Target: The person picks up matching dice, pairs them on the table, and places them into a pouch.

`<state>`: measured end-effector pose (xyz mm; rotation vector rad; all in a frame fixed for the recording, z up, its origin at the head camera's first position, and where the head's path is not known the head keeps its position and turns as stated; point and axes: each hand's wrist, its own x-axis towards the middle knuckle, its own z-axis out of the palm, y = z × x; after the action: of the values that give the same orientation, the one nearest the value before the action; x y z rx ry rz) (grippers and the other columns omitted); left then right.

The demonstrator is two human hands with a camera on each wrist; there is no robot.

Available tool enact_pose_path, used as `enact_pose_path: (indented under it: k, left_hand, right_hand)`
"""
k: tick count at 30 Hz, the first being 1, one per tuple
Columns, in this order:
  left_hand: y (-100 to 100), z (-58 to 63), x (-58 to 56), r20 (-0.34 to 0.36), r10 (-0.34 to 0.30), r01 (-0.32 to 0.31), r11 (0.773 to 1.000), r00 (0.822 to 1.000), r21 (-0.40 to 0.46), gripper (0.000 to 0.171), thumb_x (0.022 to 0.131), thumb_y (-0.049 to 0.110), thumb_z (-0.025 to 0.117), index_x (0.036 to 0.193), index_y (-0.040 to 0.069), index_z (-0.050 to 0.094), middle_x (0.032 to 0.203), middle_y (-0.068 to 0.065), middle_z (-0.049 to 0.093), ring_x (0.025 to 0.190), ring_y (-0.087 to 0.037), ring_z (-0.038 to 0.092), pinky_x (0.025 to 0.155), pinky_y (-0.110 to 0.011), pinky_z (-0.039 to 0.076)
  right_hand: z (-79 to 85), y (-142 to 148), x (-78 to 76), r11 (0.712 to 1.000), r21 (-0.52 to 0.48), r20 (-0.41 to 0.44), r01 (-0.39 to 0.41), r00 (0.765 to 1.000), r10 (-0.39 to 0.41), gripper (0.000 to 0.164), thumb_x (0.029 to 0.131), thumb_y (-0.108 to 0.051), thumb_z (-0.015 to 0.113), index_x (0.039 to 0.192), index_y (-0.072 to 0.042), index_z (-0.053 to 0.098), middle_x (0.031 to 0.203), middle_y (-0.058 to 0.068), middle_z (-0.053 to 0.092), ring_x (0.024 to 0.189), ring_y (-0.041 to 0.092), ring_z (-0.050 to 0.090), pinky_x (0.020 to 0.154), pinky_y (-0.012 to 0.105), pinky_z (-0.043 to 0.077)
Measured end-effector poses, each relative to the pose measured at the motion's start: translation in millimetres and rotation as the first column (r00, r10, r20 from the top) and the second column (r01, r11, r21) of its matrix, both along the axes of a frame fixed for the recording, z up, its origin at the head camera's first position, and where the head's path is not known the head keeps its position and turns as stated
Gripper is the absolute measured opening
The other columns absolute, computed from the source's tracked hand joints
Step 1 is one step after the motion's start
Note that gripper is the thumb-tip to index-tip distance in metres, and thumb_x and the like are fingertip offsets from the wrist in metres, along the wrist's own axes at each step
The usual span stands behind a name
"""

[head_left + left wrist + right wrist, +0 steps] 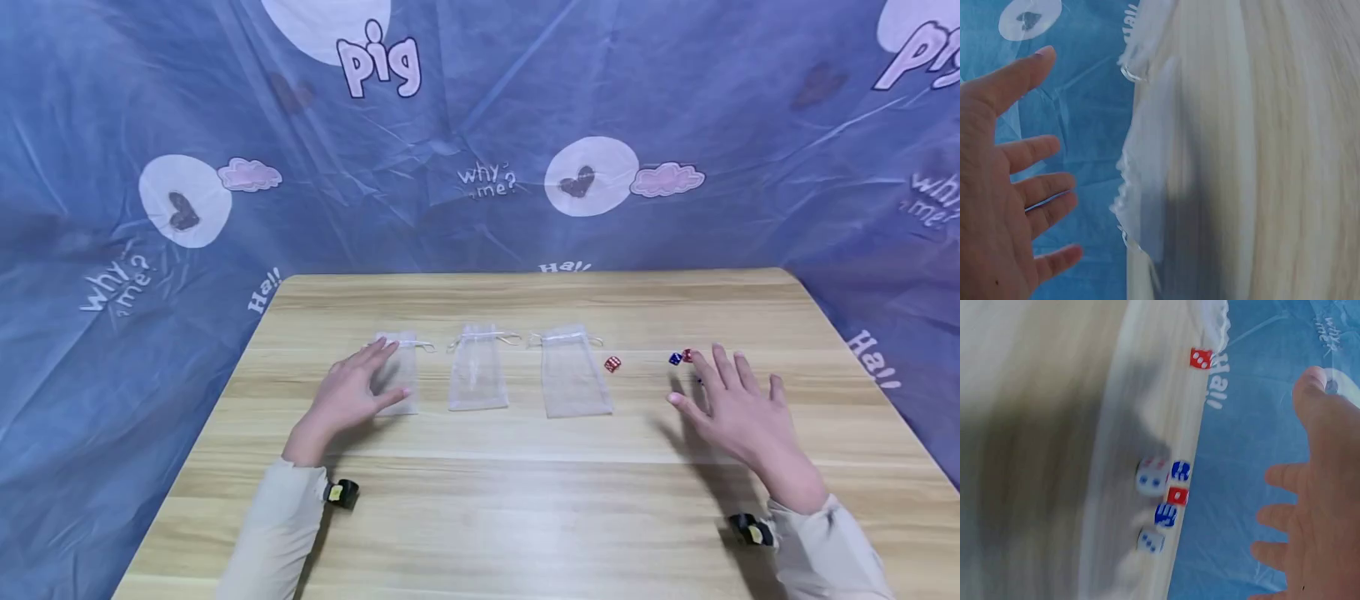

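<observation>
Three sheer white drawstring pouches lie flat in a row: a left pouch (405, 375), a middle pouch (478, 371) and a right pouch (576, 375). Over the left pouch hovers my left hand (356, 392), fingers spread, covering part of it. My right hand (742, 408) is held above a small cluster of dice with its fingers apart. That cluster shows a blue die (1180, 470), a red die (1177, 495), another blue die (1165, 515) and white dice (1150, 540); in the head view the hand hides some. Beside the right pouch sits a lone red die (612, 364).
The light wooden table (495, 500) ends at a far edge against a blue printed cloth (450, 225), which also hangs along both sides. A dark camera strap (342, 493) is on the left wrist, a similar strap (750, 529) on the right.
</observation>
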<state>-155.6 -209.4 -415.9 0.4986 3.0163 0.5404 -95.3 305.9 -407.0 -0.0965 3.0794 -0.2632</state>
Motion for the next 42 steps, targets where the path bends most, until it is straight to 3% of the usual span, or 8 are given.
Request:
enact_pose_path:
  k: [5,11,17,26,33,42]
  left_hand:
    - [-8,0.0,-4.7,0.071,-0.017,0.010,0.995,0.997,0.101,0.076,0.086,0.046,0.067,0.148,0.014,0.037,0.153,-0.016,0.037,0.139,-0.042,0.034,0.111,-0.063,0.027]
    - [-14,-1.4,-10.3,0.177,-0.056,0.006,0.962,0.983,0.273,0.072,0.084,0.035,0.073,0.145,0.011,0.042,0.147,-0.019,0.044,0.135,-0.042,0.040,0.110,-0.061,0.030]
    - [-21,-7.9,-16.2,0.227,-0.070,-0.012,0.939,0.971,0.343,0.067,0.082,0.026,0.076,0.140,0.007,0.047,0.136,-0.023,0.051,0.126,-0.042,0.047,0.107,-0.059,0.035]
    - [-28,-20.3,-19.4,0.312,-0.108,-0.003,0.942,0.944,0.334,0.072,0.080,0.025,0.077,0.140,0.001,0.044,0.137,-0.026,0.049,0.130,-0.043,0.043,0.113,-0.057,0.027]
    - [-29,-27.2,-25.8,0.318,-0.123,0.022,0.953,0.940,0.302,0.065,0.081,0.023,0.076,0.136,0.002,0.048,0.137,-0.020,0.047,0.131,-0.041,0.042,0.113,-0.055,0.029]
    - [-20,-30.3,-32.6,0.339,-0.105,0.004,0.958,0.935,0.286,0.068,0.077,0.025,0.080,0.135,0.006,0.050,0.138,-0.019,0.040,0.129,-0.038,0.038,0.112,-0.056,0.029]
  right_hand:
    - [-1.5,12,7.1,1.000,0.018,-0.009,-0.005,1.000,0.006,0.081,0.095,-0.062,0.037,0.155,-0.010,0.015,0.157,0.028,0.013,0.138,0.055,0.018,0.103,0.076,0.008]
    - [-4.7,23,16.2,1.000,0.016,-0.024,-0.022,0.999,0.023,0.081,0.095,-0.060,0.042,0.154,-0.011,0.018,0.156,0.029,0.017,0.137,0.054,0.022,0.103,0.075,0.011]
    - [-7.4,33,23.5,0.999,0.008,-0.064,-0.043,0.997,0.043,0.075,0.095,-0.054,0.047,0.150,-0.008,0.027,0.154,0.028,0.023,0.131,0.055,0.029,0.100,0.073,0.018]
    - [-10.3,42,29.9,0.998,0.007,-0.061,-0.063,0.996,0.063,0.074,0.094,-0.052,0.052,0.147,-0.004,0.033,0.148,0.031,0.031,0.124,0.056,0.036,0.094,0.071,0.027]
    - [-10.7,43,30.7,0.995,-0.017,-0.044,-0.096,0.994,0.095,0.067,0.094,-0.050,0.054,0.141,-0.004,0.042,0.137,0.029,0.044,0.115,0.054,0.044,0.089,0.072,0.033]
    - [-11.6,43,30.3,0.990,-0.011,-0.065,-0.141,0.988,0.140,0.058,0.090,-0.044,0.063,0.130,-0.003,0.054,0.116,0.029,0.059,0.098,0.047,0.057,0.083,0.061,0.044]
